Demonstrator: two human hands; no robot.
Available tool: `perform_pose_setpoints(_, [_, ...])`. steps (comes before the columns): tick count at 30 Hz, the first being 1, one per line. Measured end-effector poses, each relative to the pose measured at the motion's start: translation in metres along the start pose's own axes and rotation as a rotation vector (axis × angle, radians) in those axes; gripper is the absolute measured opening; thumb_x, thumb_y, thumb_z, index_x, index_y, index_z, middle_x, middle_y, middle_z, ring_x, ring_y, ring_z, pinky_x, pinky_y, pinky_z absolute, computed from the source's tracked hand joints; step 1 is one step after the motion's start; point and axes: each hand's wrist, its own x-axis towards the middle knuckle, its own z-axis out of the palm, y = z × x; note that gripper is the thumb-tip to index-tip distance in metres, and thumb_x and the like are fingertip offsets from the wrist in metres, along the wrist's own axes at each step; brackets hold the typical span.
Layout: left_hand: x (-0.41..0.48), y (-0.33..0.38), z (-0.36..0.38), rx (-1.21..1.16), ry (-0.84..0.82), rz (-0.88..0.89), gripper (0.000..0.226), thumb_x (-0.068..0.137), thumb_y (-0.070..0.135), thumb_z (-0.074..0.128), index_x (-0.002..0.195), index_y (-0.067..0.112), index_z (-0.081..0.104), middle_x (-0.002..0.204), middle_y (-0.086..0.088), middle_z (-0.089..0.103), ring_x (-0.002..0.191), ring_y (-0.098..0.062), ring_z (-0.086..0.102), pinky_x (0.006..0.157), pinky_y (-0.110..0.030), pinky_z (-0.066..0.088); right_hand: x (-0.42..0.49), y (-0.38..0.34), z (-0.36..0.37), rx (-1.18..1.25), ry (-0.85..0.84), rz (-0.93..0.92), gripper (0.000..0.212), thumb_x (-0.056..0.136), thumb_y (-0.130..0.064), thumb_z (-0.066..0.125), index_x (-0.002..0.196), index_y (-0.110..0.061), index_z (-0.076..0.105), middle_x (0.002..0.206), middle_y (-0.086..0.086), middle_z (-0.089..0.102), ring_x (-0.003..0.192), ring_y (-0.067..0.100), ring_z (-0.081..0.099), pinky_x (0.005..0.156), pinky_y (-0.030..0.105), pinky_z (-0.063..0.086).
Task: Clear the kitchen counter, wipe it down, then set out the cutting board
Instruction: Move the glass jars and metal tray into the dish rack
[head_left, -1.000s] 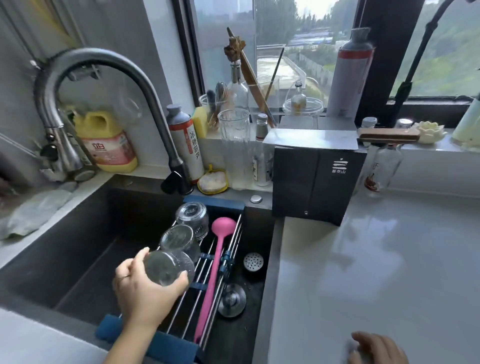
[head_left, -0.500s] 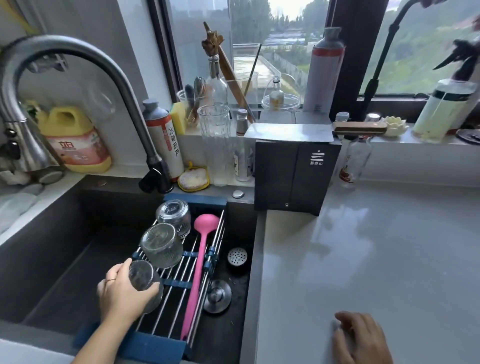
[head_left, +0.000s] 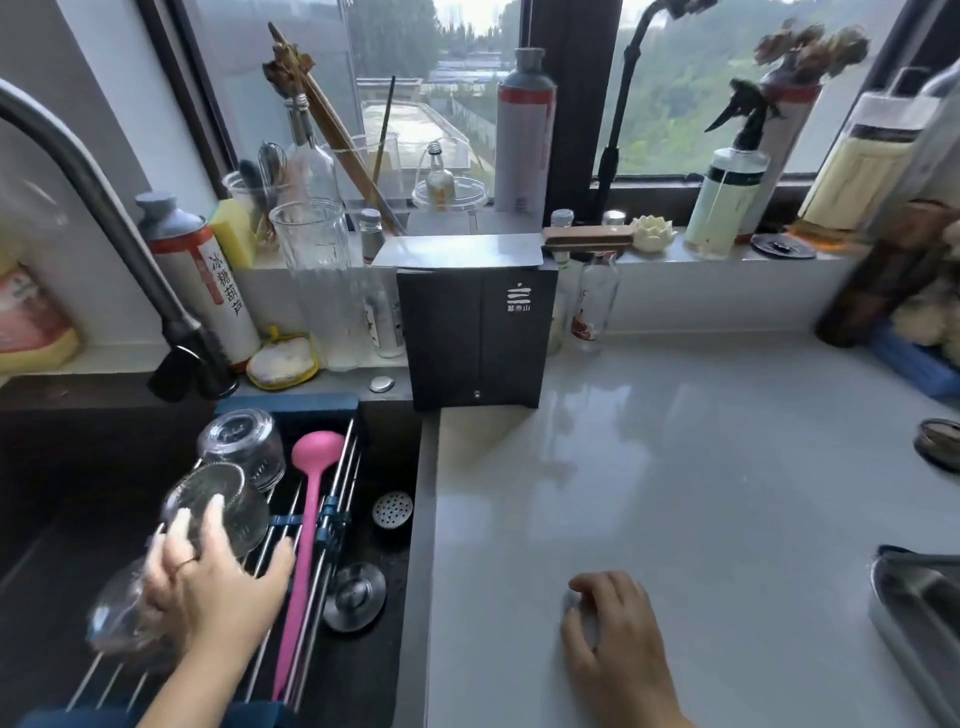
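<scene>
My left hand (head_left: 208, 582) hovers over the drying rack (head_left: 332, 514) that spans the sink. Its fingers are spread and fairly straight, and the fingertips touch the middle upturned glass (head_left: 234, 504). A blurred glass (head_left: 117, 618) lies on the rack under and left of its palm. A third glass (head_left: 241, 441) stands at the rack's far end, beside a pink ladle (head_left: 306, 519). My right hand (head_left: 618, 639) rests on the pale grey counter (head_left: 701, 493), fingers curled over a small pale thing (head_left: 570, 603) that is mostly hidden.
A black box (head_left: 478, 338) stands at the counter's back left corner. Bottles and jars crowd the windowsill. A steel tray (head_left: 919, 597) and a round lid (head_left: 940, 441) sit at the counter's right edge. The faucet (head_left: 104, 208) arches over the sink, where a strainer (head_left: 393, 509) and plug (head_left: 356, 595) lie.
My left hand brought the glass down onto the near end of the rack and its fingers opened out. My right hand has come further into view as the view swung right.
</scene>
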Motion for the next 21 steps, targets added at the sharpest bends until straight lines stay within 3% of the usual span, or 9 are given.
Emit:
perform_pose_setpoints(2, [-0.026,0.043,0.015,-0.084,-0.120,0.147,0.072,0.067,0.043,0.057,0.133,0.019,0.039,0.145,-0.011,0.035,0.134,-0.030,0.022,0.107,-0.051,0.017,-0.001,0.000,-0.002,0.020,-0.042,0.044,0.014,0.070,-0.010,0.057,0.079,-0.004,0.067,0.075,0.011,0.064,0.079,0.021,0.055,0.069,0.020,0.038])
perform_pose_setpoints(4, [-0.058,0.081,0.034,-0.150,-0.250,0.315,0.061,0.076,0.030,0.064,0.131,0.020,0.042,0.140,-0.006,0.044,0.131,-0.028,0.031,0.105,-0.048,0.021,0.000,0.000,-0.008,0.135,-0.073,0.164,0.019,0.076,-0.002,0.061,0.095,-0.006,0.065,0.086,0.007,0.063,0.088,0.024,0.058,0.075,0.016,0.037])
perform_pose_setpoints(8, [-0.114,0.133,0.064,-0.281,-0.501,0.460,0.052,0.079,0.026,0.063,0.128,0.020,0.046,0.129,-0.002,0.054,0.122,-0.022,0.044,0.104,-0.041,0.032,0.003,0.017,-0.044,0.261,0.000,0.331,0.028,0.080,-0.007,0.059,0.108,-0.014,0.059,0.091,-0.002,0.059,0.081,0.006,0.054,0.068,0.004,0.037])
perform_pose_setpoints(10, [-0.141,0.153,0.073,-0.380,-0.636,0.470,0.048,0.079,0.023,0.063,0.125,0.021,0.048,0.123,-0.003,0.057,0.110,-0.017,0.051,0.095,-0.032,0.039,0.000,0.039,-0.081,0.109,0.142,0.317,0.028,0.078,-0.007,0.061,0.106,-0.011,0.060,0.096,0.003,0.062,0.089,0.014,0.055,0.078,0.014,0.039])
perform_pose_setpoints(13, [-0.188,0.181,0.084,-0.446,-0.830,0.591,0.045,0.079,0.023,0.062,0.122,0.025,0.049,0.117,0.000,0.057,0.095,-0.007,0.050,0.079,-0.017,0.035,-0.013,0.092,-0.145,-0.281,0.380,0.404,0.030,0.074,-0.019,0.060,0.100,-0.005,0.066,0.097,0.015,0.067,0.097,0.037,0.055,0.086,0.039,0.041])
perform_pose_setpoints(15, [-0.216,0.196,0.091,-0.432,-0.921,0.697,0.045,0.080,0.026,0.060,0.123,0.028,0.046,0.117,0.003,0.055,0.095,-0.003,0.047,0.078,-0.013,0.034,-0.025,0.121,-0.179,-0.385,0.290,0.570,0.033,0.075,-0.029,0.063,0.102,-0.010,0.065,0.104,0.014,0.065,0.105,0.036,0.050,0.090,0.040,0.039])
perform_pose_setpoints(17, [-0.236,0.207,0.098,-0.396,-0.986,0.761,0.046,0.081,0.029,0.057,0.125,0.030,0.043,0.119,0.005,0.053,0.096,-0.002,0.045,0.080,-0.013,0.035,-0.039,0.142,-0.189,-0.426,0.058,0.665,0.036,0.077,-0.040,0.066,0.107,-0.021,0.061,0.113,0.004,0.059,0.115,0.026,0.043,0.095,0.034,0.033])
perform_pose_setpoints(19, [-0.249,0.215,0.104,-0.358,-1.033,0.771,0.046,0.081,0.030,0.057,0.125,0.031,0.043,0.117,0.005,0.053,0.094,-0.003,0.047,0.080,-0.014,0.037,-0.049,0.149,-0.185,-0.469,-0.050,0.579,0.030,0.080,-0.048,0.059,0.105,-0.029,0.059,0.108,-0.007,0.056,0.115,0.016,0.044,0.095,0.031,0.029])
perform_pose_setpoints(21, [-0.255,0.220,0.109,-0.356,-1.072,0.738,0.043,0.081,0.029,0.058,0.122,0.030,0.046,0.109,0.005,0.054,0.088,-0.005,0.050,0.076,-0.011,0.038,-0.051,0.148,-0.181,-0.535,-0.066,0.429,0.009,0.076,-0.027,0.061,0.083,-0.024,0.065,0.085,-0.007,0.064,0.092,0.015,0.059,0.081,0.032,0.037])
